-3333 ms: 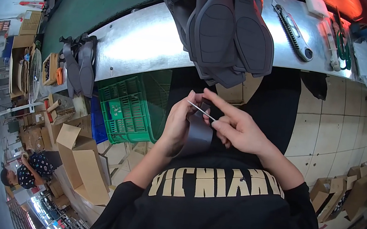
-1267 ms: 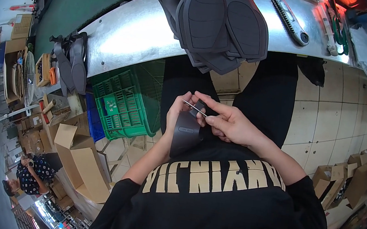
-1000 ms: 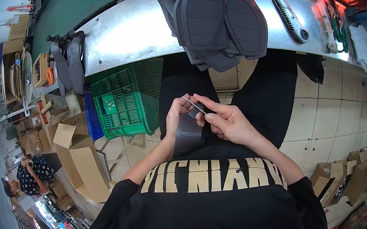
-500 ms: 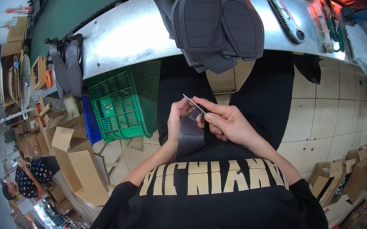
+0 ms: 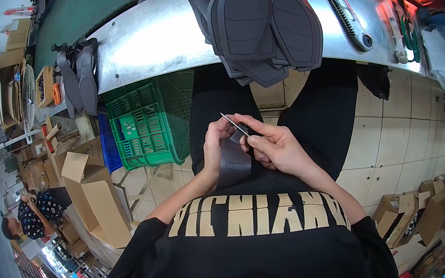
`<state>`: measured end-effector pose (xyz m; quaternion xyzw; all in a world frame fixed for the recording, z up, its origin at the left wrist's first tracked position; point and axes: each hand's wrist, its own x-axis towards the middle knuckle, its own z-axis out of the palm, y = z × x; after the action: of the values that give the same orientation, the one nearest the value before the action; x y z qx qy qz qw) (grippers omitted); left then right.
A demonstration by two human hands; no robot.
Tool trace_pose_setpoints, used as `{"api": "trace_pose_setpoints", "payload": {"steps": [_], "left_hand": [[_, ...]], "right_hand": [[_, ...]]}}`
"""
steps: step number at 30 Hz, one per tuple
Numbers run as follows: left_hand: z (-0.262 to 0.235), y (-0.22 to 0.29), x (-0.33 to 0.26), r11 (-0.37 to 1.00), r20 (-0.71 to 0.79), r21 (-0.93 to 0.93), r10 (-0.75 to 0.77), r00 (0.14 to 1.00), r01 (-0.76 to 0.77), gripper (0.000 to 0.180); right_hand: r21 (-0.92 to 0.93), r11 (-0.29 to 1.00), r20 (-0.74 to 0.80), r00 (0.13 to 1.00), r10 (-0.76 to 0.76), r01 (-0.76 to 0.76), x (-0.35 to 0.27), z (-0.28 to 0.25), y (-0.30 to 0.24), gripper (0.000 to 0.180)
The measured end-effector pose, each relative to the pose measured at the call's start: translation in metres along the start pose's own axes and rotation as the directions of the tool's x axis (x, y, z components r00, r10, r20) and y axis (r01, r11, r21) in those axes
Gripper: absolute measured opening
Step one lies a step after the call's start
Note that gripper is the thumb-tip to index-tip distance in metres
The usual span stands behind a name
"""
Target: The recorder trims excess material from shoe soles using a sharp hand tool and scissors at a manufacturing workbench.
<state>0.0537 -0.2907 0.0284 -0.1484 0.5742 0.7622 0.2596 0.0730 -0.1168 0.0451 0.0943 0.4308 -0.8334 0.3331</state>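
Observation:
Above my lap, my left hand [image 5: 213,148] is closed around a dark grey, strap-like rubber piece [image 5: 235,160] with a small oval emblem on it. My right hand [image 5: 284,150] pinches a thin, pale, blade-like metal tool [image 5: 229,119], its tip pointing to the upper left, over the fingers of my left hand. The tool lies close to the upper end of the rubber piece; whether it touches is hidden by my fingers. Ahead, a stack of dark grey, sole-shaped rubber pieces [image 5: 243,21] overhangs the near edge of the metal bench [image 5: 146,33].
A utility knife [image 5: 352,27] and green-handled scissors [image 5: 413,43] lie on the bench at right, beside a clear plastic bag [image 5: 442,52]. More grey pieces [image 5: 80,75] hang over the left edge. A green crate [image 5: 142,128] and an open carton [image 5: 100,196] stand left; a person [image 5: 38,213] is farther off.
My hands stay almost in place, with the grey piece shifted very slightly and the tool tip barely moved left. The view has tilted a little.

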Motion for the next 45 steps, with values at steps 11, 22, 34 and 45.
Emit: {"api": "trace_pose_setpoints", "payload": {"steps": [11, 22, 34, 45], "left_hand": [[-0.002, -0.002, 0.008, 0.941, -0.008, -0.23, -0.258, 0.966, 0.249, 0.04], [-0.015, -0.02, 0.016, 0.923, 0.025, -0.288, -0.261, 0.965, 0.257, 0.033], [-0.01, -0.017, 0.021, 0.813, 0.25, -0.505, -0.184, 0.951, 0.291, 0.029], [-0.013, -0.017, 0.027, 0.78, 0.343, -0.517, -0.188, 0.92, 0.352, 0.035]], "right_hand": [[0.052, 0.997, -0.014, 0.998, -0.053, 0.054, 0.001, -0.003, 0.004, 0.046], [0.124, 0.992, -0.059, 0.998, -0.02, 0.028, 0.005, -0.005, 0.006, 0.045], [0.233, 0.969, 0.023, 0.997, 0.074, -0.078, 0.004, -0.009, 0.001, 0.052], [0.221, 0.973, -0.053, 0.995, 0.081, -0.067, 0.009, -0.012, 0.001, 0.045]]}}
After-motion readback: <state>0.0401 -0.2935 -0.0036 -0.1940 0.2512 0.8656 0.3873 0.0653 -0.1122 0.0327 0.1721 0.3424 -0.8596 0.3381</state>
